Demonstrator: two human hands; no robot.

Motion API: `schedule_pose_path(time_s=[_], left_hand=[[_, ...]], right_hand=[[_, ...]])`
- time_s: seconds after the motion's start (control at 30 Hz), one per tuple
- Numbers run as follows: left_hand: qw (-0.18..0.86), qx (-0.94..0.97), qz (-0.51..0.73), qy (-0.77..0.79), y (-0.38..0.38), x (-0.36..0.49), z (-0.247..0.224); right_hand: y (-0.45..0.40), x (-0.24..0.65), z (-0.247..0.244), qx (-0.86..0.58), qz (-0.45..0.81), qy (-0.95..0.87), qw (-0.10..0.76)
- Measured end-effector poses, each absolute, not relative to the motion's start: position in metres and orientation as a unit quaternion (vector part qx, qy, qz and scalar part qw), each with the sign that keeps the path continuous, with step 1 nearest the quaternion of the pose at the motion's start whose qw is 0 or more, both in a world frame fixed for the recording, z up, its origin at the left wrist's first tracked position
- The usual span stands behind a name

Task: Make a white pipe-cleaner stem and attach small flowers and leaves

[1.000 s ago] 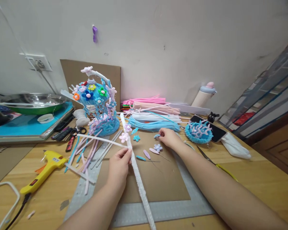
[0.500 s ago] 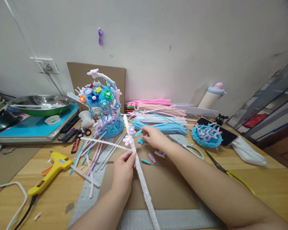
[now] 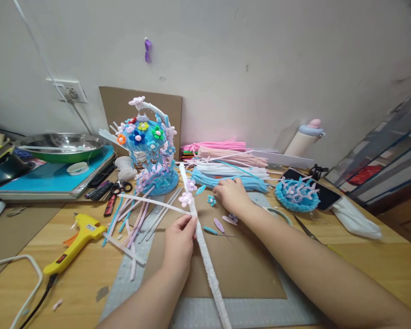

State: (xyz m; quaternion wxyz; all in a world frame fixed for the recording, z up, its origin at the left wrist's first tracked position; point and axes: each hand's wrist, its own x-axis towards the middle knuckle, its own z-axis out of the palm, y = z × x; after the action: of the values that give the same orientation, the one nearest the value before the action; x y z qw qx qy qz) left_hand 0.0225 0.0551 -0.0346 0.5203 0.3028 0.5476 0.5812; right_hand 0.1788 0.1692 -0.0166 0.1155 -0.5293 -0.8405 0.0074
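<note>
A long white fuzzy stem (image 3: 208, 260) slants from the lower middle of the view up toward the back, with pink flowers (image 3: 186, 198) and a blue leaf (image 3: 200, 189) on its upper part. My left hand (image 3: 180, 237) pinches the stem just below the flowers, where a thin white strip (image 3: 157, 202) branches off to the left. My right hand (image 3: 231, 195) is to the right of the stem, beside a small blue flower (image 3: 211, 200), its fingers bent over the cardboard; what they hold, if anything, is hidden. Blue and lilac leaf pieces (image 3: 218, 224) lie below it.
A decorated blue jellyfish model (image 3: 145, 137) stands at the back left. A yellow glue gun (image 3: 76, 242) lies at left. Bundles of pipe cleaners (image 3: 229, 171) are behind the hands. At right are a blue round piece (image 3: 296, 196) and scissors (image 3: 306, 228).
My right hand has moved right, away from the stem and the blue leaf. The small blue flower now sits farther right of the stem. My left hand keeps its hold.
</note>
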Motion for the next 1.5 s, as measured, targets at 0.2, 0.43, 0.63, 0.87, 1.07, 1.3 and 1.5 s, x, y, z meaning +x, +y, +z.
schedule_pose_path(time_s=[0.2,0.43,0.63,0.87,1.07,1.3,1.5], left_hand=[[0.521,0.303,0.582,0.546,0.055,0.022,-0.034],[0.521,0.299,0.582,0.547,0.055,0.023,-0.034],[0.521,0.3,0.583,0.546,0.056,0.023,-0.037],[0.521,0.303,0.583,0.545,0.055,0.023,-0.037],[0.519,0.306,0.583,0.544,0.054,0.023,-0.034],[0.518,0.308,0.582,0.546,0.053,0.024,-0.033],[0.512,0.307,0.586,0.548,0.054,0.023,-0.037]], right_hand=[[0.166,0.171,-0.019,-0.56,0.044,-0.818,0.127],[0.152,0.179,-0.001,-0.492,0.149,-0.85,0.113],[0.129,0.187,0.007,-0.4,0.197,-0.891,0.088],[0.149,0.186,-0.02,-0.449,0.131,-0.874,0.132],[0.134,0.183,-0.009,-0.484,0.116,-0.838,0.223],[0.108,0.195,-0.006,-0.55,0.135,-0.779,0.27],[0.091,0.194,-0.014,-0.552,0.12,-0.799,0.203]])
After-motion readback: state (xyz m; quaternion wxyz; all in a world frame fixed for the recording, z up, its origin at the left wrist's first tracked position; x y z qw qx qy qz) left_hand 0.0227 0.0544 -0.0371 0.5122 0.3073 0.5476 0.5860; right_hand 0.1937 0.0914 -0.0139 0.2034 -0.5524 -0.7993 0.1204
